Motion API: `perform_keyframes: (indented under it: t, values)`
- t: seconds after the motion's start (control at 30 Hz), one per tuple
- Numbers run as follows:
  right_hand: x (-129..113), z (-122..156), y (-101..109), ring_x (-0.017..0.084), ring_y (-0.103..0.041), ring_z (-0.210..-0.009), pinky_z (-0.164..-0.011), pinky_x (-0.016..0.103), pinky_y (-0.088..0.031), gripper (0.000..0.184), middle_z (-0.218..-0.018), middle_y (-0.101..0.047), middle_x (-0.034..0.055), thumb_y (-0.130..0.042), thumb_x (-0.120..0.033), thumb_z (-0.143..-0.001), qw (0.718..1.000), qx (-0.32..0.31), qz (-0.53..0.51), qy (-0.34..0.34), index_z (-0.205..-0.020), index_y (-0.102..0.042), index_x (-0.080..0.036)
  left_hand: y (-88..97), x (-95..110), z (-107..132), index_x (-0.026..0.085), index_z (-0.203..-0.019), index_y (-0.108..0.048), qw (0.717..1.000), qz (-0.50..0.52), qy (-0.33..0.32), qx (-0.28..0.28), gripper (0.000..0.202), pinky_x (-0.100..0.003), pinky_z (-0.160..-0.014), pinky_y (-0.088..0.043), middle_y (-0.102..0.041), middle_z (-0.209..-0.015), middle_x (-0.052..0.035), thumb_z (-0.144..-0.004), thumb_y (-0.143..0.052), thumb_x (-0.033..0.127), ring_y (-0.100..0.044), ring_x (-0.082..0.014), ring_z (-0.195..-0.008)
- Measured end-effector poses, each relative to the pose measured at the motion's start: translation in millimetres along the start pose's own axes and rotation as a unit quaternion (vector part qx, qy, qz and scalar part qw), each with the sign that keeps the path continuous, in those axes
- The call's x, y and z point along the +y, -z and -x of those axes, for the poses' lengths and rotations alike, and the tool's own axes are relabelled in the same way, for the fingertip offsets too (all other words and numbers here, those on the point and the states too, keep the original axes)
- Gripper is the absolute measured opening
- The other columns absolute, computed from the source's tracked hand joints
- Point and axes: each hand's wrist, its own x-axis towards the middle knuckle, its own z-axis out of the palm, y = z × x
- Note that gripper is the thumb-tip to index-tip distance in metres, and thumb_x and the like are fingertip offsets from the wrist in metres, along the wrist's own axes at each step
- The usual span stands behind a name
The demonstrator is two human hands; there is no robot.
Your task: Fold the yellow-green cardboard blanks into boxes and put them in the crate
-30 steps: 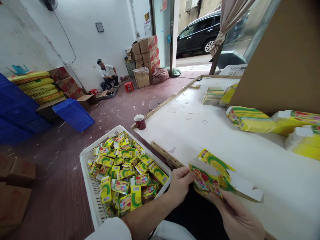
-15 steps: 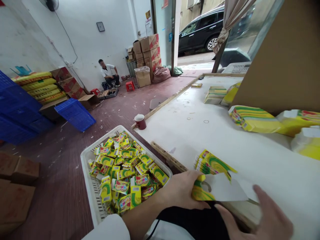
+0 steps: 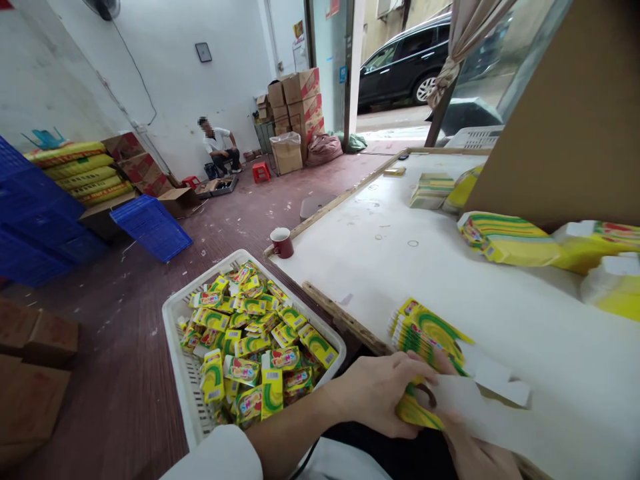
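My left hand (image 3: 377, 395) is closed on the near end of an unfolded yellow-and-green printed carton (image 3: 419, 408), whose white inner side faces up. My right hand (image 3: 473, 443) is on the same carton, thumb on the near side and fingertips showing beyond it; part of it is blurred and hidden by the white card. Just past both hands, a stack of flat cartons (image 3: 425, 327) lies on the white table (image 3: 350, 247). To the left, a white plastic basket (image 3: 173, 347) holds many small filled-looking yellow boxes (image 3: 250, 347).
A maroon mug (image 3: 283, 245) stands at the table corner. More carton bundles (image 3: 510, 239) lie at right beside a large brown board (image 3: 565, 120). Blue crates (image 3: 150, 227) and brown boxes (image 3: 37, 373) are on the floor at left. A person (image 3: 217, 147) sits by the far wall.
My right hand has moved left and inward from the carton's far right end to its middle, its fingers closing in. The carton has shifted slightly right and tilted.
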Motion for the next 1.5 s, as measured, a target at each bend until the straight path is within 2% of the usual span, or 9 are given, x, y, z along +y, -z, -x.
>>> perform_keyframes:
  t: [0.17, 0.43, 0.63, 0.77, 0.87, 1.17, 1.37, 1.43, 1.5]
  values:
    - [-6, 6, 6, 0.029, -0.052, -0.136, -0.112, 0.044, -0.046, 0.048, -0.157, -0.041, -0.0002, -0.051, -0.031, -0.094, 0.983, -0.055, 0.162, 0.066, -0.142, -0.051, -0.037, 0.3, -6, 0, 0.018, -0.138, -0.039, 0.999, 0.024, 0.037, 0.028, 0.087, -0.042, -0.089, -0.054, -0.056, -0.129, -0.0179, -0.062, -0.078, 0.034, -0.064, -0.0341, -0.109]
    - [2, -5, 21, 0.030, -0.056, -0.131, -0.108, 0.044, -0.050, 0.041, -0.152, -0.050, 0.0034, -0.055, -0.039, -0.092, 0.981, 0.045, 0.179, 0.053, -0.132, -0.062, -0.030, 16.3, -2, -1, 0.024, -0.122, -0.057, 0.962, 0.193, 0.087, 0.173, 0.073, -0.044, -0.100, -0.047, -0.064, -0.116, -0.0086, -0.058, -0.089, 0.038, -0.061, -0.0282, -0.110]
    - [-12, -7, 15, 0.031, -0.060, -0.127, -0.106, 0.045, -0.051, 0.032, -0.146, -0.056, 0.0059, -0.053, -0.042, -0.093, 0.978, 0.090, 0.183, 0.050, -0.116, -0.070, -0.026, -11.7, 5, -4, 0.029, -0.131, -0.042, 0.817, 0.461, 0.065, 0.340, 0.101, -0.041, -0.100, -0.048, -0.045, -0.140, -0.0098, -0.046, -0.096, 0.025, -0.057, -0.0260, -0.117]
    - [-15, -3, 5, 0.032, -0.061, -0.124, -0.104, 0.046, -0.052, 0.034, -0.147, -0.053, 0.0075, -0.055, -0.046, -0.092, 0.972, 0.093, 0.205, 0.073, -0.114, -0.071, -0.025, -14.3, 17, -11, 0.024, -0.121, -0.052, 0.664, 0.644, 0.119, 0.360, 0.065, -0.040, -0.095, -0.050, -0.063, -0.118, -0.0063, -0.065, -0.086, 0.028, -0.065, -0.0230, -0.106]
    - [-9, -1, 1, 0.030, -0.064, -0.121, -0.100, 0.042, -0.056, 0.032, -0.146, -0.054, 0.0056, -0.058, -0.045, -0.091, 0.971, 0.040, 0.214, 0.100, -0.114, -0.072, -0.029, -8.9, 22, -12, 0.017, -0.099, -0.061, 0.615, 0.689, 0.121, 0.365, 0.032, -0.039, -0.091, -0.051, -0.070, -0.090, -0.0049, -0.076, -0.077, 0.032, -0.069, -0.0220, -0.092]
    - [-5, -8, -11, 0.031, -0.065, -0.116, -0.090, 0.043, -0.059, 0.038, -0.129, -0.064, 0.0126, -0.065, -0.047, -0.085, 0.996, 0.060, 0.062, -0.013, -0.114, -0.063, -0.023, -12.1, 26, -8, 0.017, -0.094, -0.062, 0.710, 0.607, 0.105, 0.343, 0.030, -0.034, -0.086, -0.050, -0.072, -0.094, -0.0060, -0.073, -0.079, 0.031, -0.067, -0.0196, -0.089]
    - [9, -35, 31, 0.038, -0.066, -0.105, -0.087, 0.053, -0.055, 0.064, -0.124, -0.065, 0.0204, -0.050, -0.053, -0.091, 0.922, 0.101, 0.368, 0.063, -0.142, -0.045, -0.015, 79.3, -23, 42, 0.018, -0.096, -0.064, 0.904, 0.207, 0.240, 0.286, 0.030, -0.033, -0.085, -0.049, -0.070, -0.096, -0.0063, -0.081, -0.069, 0.044, -0.065, -0.0211, -0.090]
    - [25, -40, 47, 0.040, -0.067, -0.092, -0.082, 0.055, -0.053, 0.052, -0.109, -0.070, 0.0227, -0.044, -0.047, -0.094, 0.895, 0.108, 0.427, 0.073, -0.130, -0.057, -0.011, 109.2, -46, 68, 0.020, -0.110, -0.061, 0.917, 0.013, 0.332, 0.222, 0.044, -0.041, -0.095, -0.046, -0.070, -0.108, -0.0089, -0.075, -0.074, 0.043, -0.064, -0.0284, -0.105]
    - [40, -42, 56, 0.036, -0.066, -0.072, -0.071, 0.050, -0.054, 0.046, -0.088, -0.071, 0.0194, -0.037, -0.039, -0.096, 0.869, 0.093, 0.477, 0.096, -0.115, -0.066, -0.009, 124.1, -63, 90, 0.017, -0.124, -0.057, 0.873, -0.161, 0.421, 0.185, 0.070, -0.050, -0.106, -0.038, -0.064, -0.126, -0.0168, -0.065, -0.082, 0.044, -0.055, -0.0380, -0.124]
